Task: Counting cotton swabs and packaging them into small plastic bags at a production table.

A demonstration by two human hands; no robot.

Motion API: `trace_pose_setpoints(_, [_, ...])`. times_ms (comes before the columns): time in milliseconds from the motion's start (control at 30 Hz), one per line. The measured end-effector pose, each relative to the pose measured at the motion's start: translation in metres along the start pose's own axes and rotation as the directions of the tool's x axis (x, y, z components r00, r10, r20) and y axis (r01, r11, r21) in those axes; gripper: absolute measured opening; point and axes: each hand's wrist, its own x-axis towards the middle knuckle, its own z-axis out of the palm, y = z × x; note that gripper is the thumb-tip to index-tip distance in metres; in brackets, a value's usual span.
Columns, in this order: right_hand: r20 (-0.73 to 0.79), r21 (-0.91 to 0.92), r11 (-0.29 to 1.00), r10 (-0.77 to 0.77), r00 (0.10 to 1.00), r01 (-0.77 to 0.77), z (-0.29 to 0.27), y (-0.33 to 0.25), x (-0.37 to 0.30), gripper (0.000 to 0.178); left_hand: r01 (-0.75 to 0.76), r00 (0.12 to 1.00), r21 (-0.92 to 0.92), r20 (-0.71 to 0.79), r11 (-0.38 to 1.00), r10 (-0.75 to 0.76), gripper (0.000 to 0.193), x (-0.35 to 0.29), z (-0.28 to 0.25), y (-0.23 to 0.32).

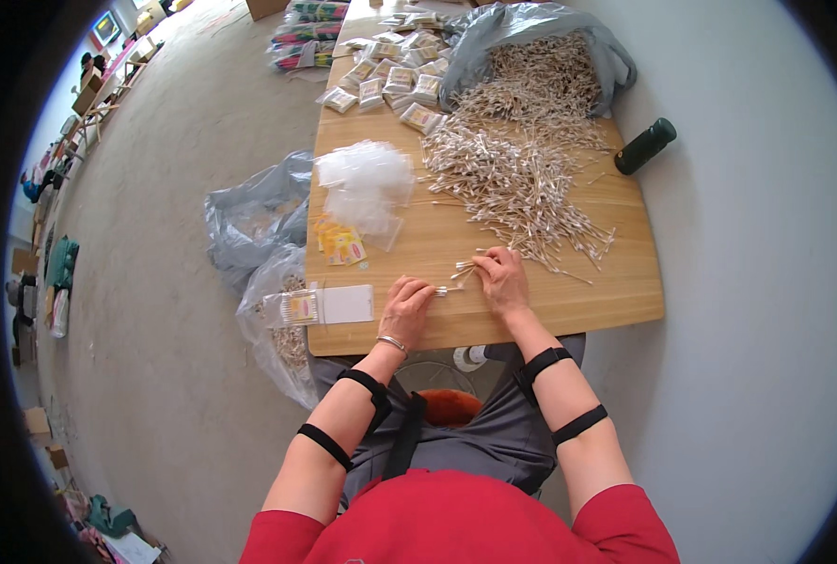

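Observation:
Near the front of the wooden table, my left hand is closed on a small bundle of cotton swabs, whose white tips poke out to the right. My right hand pinches a few more cotton swabs, their tips fanned toward the left hand. A small gap lies between the two hands. Beyond the right hand spreads a big loose heap of cotton swabs. Left of my left hand lies a white card beside a clear packet of swabs at the table edge.
Clear plastic bags and yellow printed cards lie on the left. Filled packets pile up at the back, beside a grey bag spilling swabs. A dark green bottle stands by the wall. Plastic sacks sit left of the table.

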Motion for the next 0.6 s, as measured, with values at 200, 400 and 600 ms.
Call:
trace_pose_setpoints(200, [-0.12, -0.028, 0.998, 0.045, 0.992, -0.049, 0.014, 0.001, 0.015, 0.006, -0.095, 0.995, 0.04, 0.025, 0.995, 0.094, 0.013, -0.002, 0.0, -0.003])
trace_pose_setpoints(400, [0.041, 0.104, 0.994, -0.019, 0.999, 0.014, 0.037, -0.044, 0.01, 0.007, -0.083, 0.996, 0.036, 0.012, 0.996, 0.083, 0.009, -0.003, -0.002, -0.001])
trace_pose_setpoints(600, [0.013, 0.062, 0.998, 0.033, 0.999, -0.034, 0.039, -0.037, 0.022, 0.005, -0.072, 0.997, 0.007, 0.006, 0.997, 0.072, 0.012, -0.001, -0.002, 0.002])
